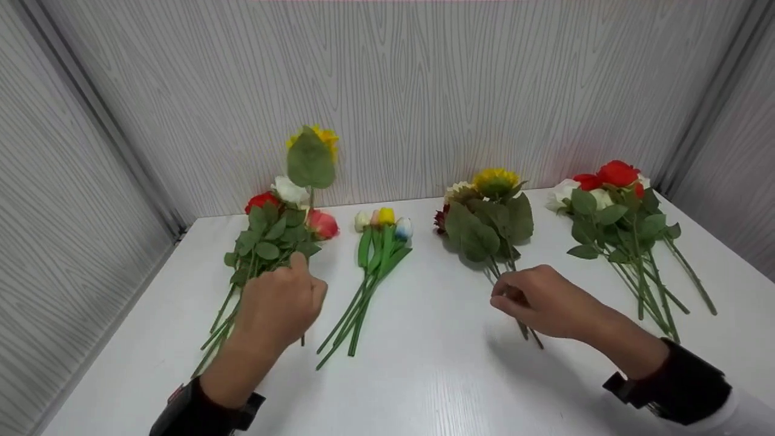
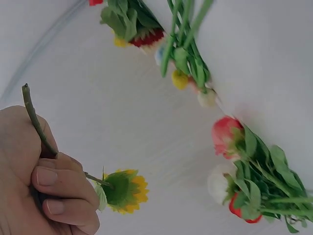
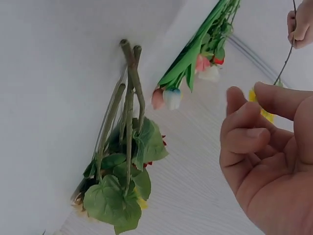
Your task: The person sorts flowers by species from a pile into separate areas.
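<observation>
With the right hand loosely curled and empty, the left hand grips a sunflower by its stem, a handling step probably calling for clearance from nearby roses.

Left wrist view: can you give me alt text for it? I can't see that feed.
The left hand grips a single yellow sunflower by its stem. Pink, white and red roses lie at the picture's lower right, a bunch of tulips at upper centre and, left of them, a leafy bunch with dark red and yellow blooms.

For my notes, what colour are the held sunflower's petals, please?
Yellow petals, clearest in the left wrist view.
</observation>
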### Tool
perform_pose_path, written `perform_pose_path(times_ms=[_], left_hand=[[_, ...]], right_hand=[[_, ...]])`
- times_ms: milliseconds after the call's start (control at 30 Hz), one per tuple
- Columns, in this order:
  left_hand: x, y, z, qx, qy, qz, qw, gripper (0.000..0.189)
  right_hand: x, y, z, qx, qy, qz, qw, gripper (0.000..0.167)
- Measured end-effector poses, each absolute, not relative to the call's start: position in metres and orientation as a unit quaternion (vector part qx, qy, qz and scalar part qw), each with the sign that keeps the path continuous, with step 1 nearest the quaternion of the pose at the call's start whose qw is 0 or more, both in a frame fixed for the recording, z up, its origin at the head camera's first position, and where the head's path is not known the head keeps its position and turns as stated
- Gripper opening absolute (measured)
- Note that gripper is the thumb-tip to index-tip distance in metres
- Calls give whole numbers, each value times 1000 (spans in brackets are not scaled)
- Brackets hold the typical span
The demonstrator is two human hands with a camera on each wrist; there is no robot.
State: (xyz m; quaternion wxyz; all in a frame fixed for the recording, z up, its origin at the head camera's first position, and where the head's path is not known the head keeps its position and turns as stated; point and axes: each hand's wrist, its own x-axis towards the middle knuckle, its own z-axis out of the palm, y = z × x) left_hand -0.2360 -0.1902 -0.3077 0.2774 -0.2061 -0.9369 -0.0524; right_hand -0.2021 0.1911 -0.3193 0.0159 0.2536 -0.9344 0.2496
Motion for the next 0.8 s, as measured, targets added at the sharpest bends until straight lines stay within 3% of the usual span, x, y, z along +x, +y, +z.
perform_pose_path(times_ms=[200, 433, 667, 800], left_hand=[[-210, -134, -319, -278, -923, -56, 261, 15], [-176, -69, -331, -387, -871, -23, 301, 20], [-166, -50, -334, -411, -838, -7, 358, 23], [-168, -54, -330, -417, -837, 13, 355, 25]], right_hand=[[-192, 175, -318, 249, -893, 374, -33, 17], [-177, 152, -321, 288, -809, 503, -101, 23], [-166, 139, -321, 279, -756, 590, -51, 22], [-168, 141, -316, 260, -769, 583, -35, 22]])
